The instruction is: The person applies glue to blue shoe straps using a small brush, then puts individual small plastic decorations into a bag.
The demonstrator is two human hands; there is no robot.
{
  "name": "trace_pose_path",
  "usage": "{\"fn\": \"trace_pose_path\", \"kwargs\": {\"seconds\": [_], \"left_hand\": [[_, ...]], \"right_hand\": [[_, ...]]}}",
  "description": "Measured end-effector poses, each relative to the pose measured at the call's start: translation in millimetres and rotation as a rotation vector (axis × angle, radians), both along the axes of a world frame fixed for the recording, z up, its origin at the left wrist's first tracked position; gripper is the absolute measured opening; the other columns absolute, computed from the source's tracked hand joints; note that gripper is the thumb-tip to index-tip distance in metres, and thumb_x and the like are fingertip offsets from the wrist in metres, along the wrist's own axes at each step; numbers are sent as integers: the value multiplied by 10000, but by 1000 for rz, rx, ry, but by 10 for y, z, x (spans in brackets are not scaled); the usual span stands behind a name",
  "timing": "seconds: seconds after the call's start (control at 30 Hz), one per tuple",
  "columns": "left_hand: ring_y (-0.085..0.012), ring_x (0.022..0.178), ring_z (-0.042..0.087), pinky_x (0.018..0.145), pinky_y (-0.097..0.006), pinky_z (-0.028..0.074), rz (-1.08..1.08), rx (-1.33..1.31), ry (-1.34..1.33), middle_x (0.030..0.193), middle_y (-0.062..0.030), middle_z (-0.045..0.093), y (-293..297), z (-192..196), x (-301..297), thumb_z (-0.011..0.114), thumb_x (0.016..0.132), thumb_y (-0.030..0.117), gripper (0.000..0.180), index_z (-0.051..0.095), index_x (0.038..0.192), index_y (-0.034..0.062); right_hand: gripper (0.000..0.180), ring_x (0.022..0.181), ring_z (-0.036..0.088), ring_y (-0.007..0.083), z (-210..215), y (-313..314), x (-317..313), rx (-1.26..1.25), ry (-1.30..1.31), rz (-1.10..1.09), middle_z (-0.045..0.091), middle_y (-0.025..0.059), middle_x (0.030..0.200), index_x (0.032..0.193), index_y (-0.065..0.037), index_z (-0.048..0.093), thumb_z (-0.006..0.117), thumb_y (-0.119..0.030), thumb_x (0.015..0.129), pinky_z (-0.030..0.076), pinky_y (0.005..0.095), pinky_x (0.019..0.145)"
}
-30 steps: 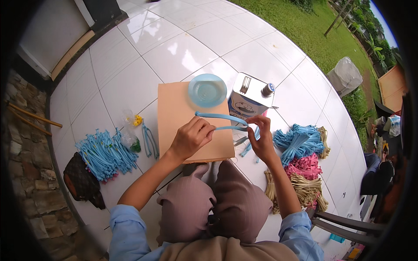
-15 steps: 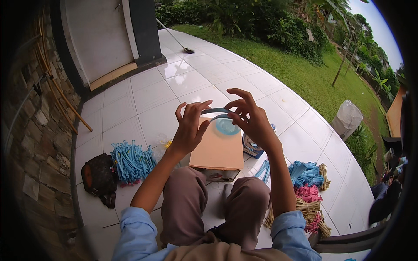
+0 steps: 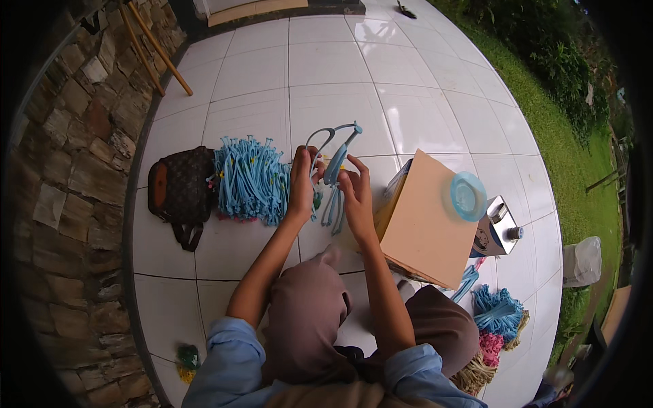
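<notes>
The left hand (image 3: 303, 178) and right hand (image 3: 356, 194) cover the middle of the blue looped strip (image 3: 333, 163), so where its ends meet cannot be told, and the strands hanging below blur into each other. The cardboard box (image 3: 425, 217) hides the near side of the metal tin (image 3: 496, 228) and whatever lies under it, while the right knee covers part of the bundles of blue, pink and straw-coloured cord (image 3: 496, 326). The small green and yellow thing (image 3: 185, 360) by the left sleeve is too small to tell.
</notes>
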State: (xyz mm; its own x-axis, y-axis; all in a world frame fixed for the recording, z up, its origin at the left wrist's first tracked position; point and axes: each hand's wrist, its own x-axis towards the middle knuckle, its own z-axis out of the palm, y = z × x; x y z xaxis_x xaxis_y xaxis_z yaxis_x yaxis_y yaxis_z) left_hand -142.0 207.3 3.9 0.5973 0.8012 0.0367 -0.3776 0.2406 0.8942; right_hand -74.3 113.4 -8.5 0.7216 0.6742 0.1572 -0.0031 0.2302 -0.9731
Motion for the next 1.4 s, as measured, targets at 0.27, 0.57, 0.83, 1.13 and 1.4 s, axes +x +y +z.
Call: {"fn": "trace_pose_path", "kwargs": {"seconds": [0.27,0.57,0.83,1.13,1.4], "left_hand": [[-98,818,489,751,-262,417,-84,-264,443,950,-28,477,-293,-1837,37,398,976,292,247,481,1059,75],[-240,1157,458,966,-337,365,-33,407,611,1277,-150,456,-306,-2035,233,433,945,159,363,430,1275,6],[-134,1071,465,885,-274,398,-25,39,212,1114,-65,517,-204,-162,350,407,960,208,283,509,1174,53],[-158,943,522,840,-311,422,-153,302,-220,1062,-71,530,-1140,1660,907,420,949,193,215,505,1057,28],[-181,860,582,754,-306,476,-620,793,29,983,-85,572,-2922,721,1463,494,880,62,155,558,1019,40]], "right_hand": [[366,825,511,110,-1641,-72,-276,-440,222,-299,546,60,942,1260,-66,405,517,-95,913,439,255,703],[478,1059,532,251,-1700,144,-116,-416,188,-387,437,191,1263,1337,-28,262,371,43,878,409,340,936],[310,937,545,171,-36,164,-186,85,282,-241,467,127,1110,1183,-16,330,449,2,897,466,277,807],[253,720,638,214,1847,-851,886,103,-506,-429,552,178,998,1080,45,327,471,-22,883,511,304,605],[190,768,649,210,990,-3270,1475,-688,-515,-476,629,135,883,1051,-13,482,500,-71,871,505,334,674]]}}
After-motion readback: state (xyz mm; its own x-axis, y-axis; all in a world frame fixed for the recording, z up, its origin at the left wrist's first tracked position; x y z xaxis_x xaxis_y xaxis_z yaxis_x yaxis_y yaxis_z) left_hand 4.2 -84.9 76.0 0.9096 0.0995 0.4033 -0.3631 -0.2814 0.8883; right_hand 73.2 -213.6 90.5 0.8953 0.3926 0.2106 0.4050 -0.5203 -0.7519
